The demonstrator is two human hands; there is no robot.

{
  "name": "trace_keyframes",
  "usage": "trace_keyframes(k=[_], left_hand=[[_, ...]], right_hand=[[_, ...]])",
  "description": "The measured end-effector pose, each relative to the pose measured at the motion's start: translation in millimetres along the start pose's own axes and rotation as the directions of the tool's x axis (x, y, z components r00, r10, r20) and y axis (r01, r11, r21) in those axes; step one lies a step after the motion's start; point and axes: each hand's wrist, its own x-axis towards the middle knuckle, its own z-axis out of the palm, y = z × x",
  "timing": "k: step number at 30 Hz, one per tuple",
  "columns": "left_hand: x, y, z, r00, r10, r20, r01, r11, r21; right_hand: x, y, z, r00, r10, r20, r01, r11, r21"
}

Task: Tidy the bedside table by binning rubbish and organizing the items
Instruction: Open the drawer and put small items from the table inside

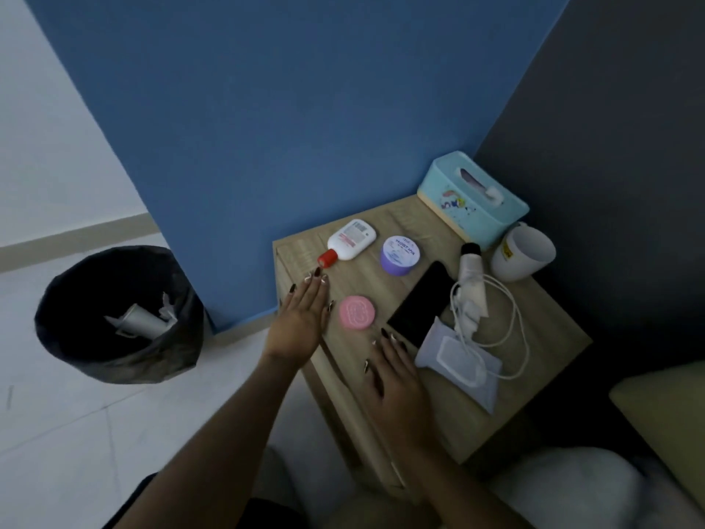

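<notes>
- Two bare hands are out over the bedside table [381, 379], both flat, fingers spread, gripping nothing.
- Left hand [301, 318] hovers over the table's 9 o'clock edge, fingertips reaching toward 12 o'clock, just short of the red cap of the white lotion bottle [349, 242].
- That bottle lies on its side at the table's 11 o'clock corner, cap pointing to 7 o'clock.
- Right hand [396, 376] sits low at 6 o'clock, palm down over the wood; whether it actually touches the top I cannot tell.
- Pink round compact [357, 313] lies between the two hands, just beside the left thumb.
- Purple jar [399, 255] with a pale lid stands at 12 o'clock of the compact, just right of the bottle.
- Black phone [421, 303] lies face up, its near corner just beside the right fingertips.
- Grey wet-wipe pack [454, 366] at 4 o'clock, with a white cable [515, 326] looping over it.
- The cable runs up by a white tube with a black cap [470, 269], lying by the phone.
- Far corner at 1 o'clock: a turquoise tissue box [473, 202], with a white mug [522, 252] tipped just beside it.
- Off the table at 9 o'clock, on the floor, a black-lined bin [118, 315] stands well apart, with white rubbish [143, 318] already inside.
</notes>
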Motion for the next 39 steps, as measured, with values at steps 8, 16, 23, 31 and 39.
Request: trace_keyframes(k=[8,16,23,31,39], left_hand=[[-5.4,6.1,0.7,0.996,-0.011,-0.091,0.006,0.998,-0.059],[-34.8,3.5,9.1,0.969,-0.165,-0.182,0.068,0.893,-0.445],[-43.3,-2.5,46.3,0.934,-0.357,0.000,0.286,0.749,-0.597],[-36.6,4.7,48.0,0.960,-0.279,-0.026,0.201,0.750,-0.631],[-26.7,3.2,45.6,0.963,-0.269,-0.025,0.215,0.820,-0.530]], right_hand=[[1.3,3.0,4.7,0.999,0.003,-0.042,-0.001,0.999,0.041],[1.4,4.8,5.9,0.998,-0.013,-0.059,0.015,0.999,0.029],[0.9,5.0,6.6,1.000,-0.003,-0.031,0.004,0.999,0.041],[1.1,5.0,6.5,1.000,-0.006,-0.028,0.007,0.999,0.036],[1.7,4.4,5.0,1.000,0.003,-0.007,-0.002,0.999,0.039]])
